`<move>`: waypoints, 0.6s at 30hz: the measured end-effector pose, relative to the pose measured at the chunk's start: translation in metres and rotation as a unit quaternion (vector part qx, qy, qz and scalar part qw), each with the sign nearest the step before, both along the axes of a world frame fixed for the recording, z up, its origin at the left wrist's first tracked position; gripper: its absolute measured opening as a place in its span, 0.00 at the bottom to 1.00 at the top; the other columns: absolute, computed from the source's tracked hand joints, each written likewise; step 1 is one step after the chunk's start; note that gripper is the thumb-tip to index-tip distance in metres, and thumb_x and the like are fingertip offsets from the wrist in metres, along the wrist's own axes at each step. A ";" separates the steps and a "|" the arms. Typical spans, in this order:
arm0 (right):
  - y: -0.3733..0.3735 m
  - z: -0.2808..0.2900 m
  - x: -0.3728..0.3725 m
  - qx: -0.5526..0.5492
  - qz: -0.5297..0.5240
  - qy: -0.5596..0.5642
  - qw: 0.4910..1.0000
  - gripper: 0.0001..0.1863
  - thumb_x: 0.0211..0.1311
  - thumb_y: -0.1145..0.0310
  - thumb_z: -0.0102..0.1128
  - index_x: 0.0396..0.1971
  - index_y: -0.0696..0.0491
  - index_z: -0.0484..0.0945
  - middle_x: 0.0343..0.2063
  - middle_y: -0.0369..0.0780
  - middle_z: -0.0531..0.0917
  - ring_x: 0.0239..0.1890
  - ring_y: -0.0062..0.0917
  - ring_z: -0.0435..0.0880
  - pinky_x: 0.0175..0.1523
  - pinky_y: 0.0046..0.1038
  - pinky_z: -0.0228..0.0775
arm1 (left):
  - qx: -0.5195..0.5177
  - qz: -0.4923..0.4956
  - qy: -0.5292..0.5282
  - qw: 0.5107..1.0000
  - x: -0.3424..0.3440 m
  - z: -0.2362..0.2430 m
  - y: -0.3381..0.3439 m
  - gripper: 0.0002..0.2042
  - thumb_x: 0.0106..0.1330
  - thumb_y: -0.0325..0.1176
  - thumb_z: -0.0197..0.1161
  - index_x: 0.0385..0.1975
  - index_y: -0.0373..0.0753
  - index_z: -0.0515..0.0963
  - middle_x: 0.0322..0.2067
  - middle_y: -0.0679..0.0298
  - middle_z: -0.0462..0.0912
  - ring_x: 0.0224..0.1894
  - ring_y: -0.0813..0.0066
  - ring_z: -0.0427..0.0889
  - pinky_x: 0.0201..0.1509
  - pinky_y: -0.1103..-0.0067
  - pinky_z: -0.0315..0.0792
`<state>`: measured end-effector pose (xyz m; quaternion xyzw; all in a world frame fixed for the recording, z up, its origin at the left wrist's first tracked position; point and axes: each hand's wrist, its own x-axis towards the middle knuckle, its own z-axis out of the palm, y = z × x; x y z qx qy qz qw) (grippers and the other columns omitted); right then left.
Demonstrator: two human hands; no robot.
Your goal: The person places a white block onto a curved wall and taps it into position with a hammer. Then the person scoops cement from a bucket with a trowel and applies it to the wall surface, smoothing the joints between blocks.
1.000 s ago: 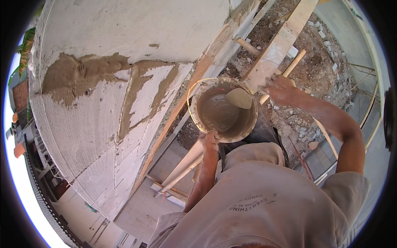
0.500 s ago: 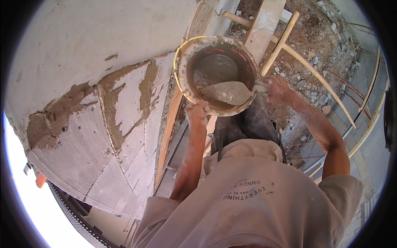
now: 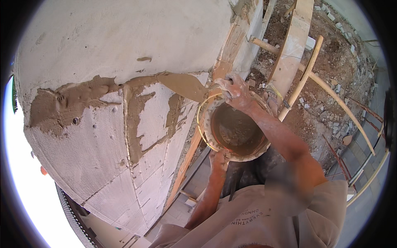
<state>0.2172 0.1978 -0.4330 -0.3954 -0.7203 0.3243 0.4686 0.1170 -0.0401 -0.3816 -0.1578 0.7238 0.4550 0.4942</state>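
My right hand (image 3: pixel 236 93) is closed around the handle of a trowel. The leaf-shaped trowel blade (image 3: pixel 182 86), coated in wet mortar, lies against the wall at the upper edge of the blockwork. My left hand (image 3: pixel 219 158) grips the near left rim of a mortar-crusted bucket (image 3: pixel 249 157), held in front of my body. Grey-brown wet mortar (image 3: pixel 237 126) sits inside, partly covered by my right forearm. On the block wall (image 3: pixel 99 153), a rough mortar band (image 3: pixel 70 107) runs leftward from the blade, and patches trail down the joints.
Smooth plaster (image 3: pixel 124 37) covers the upper wall. A timber board (image 3: pixel 235 45) runs along the wall's edge. To the right, a plank (image 3: pixel 289 53) and wooden poles (image 3: pixel 308 74) cross above rubble-strewn soil (image 3: pixel 322 99). Paving (image 3: pixel 372 136) shows at the far right.
My right hand has lifted the trowel from over the bucket and swung it left to the wall. In the picture, the bucket and left hand sit lower and further right.
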 end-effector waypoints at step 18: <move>0.080 -0.019 0.005 0.118 0.152 -0.022 0.981 0.26 0.43 0.80 0.64 0.47 0.47 0.77 0.29 0.42 0.78 0.27 0.38 0.80 0.27 0.35 0.71 | -0.110 -0.018 -0.007 0.994 -0.026 -0.028 -0.101 0.14 0.51 0.16 0.58 0.39 0.32 0.74 0.30 0.58 0.80 0.29 0.67 0.82 0.32 0.73 0.80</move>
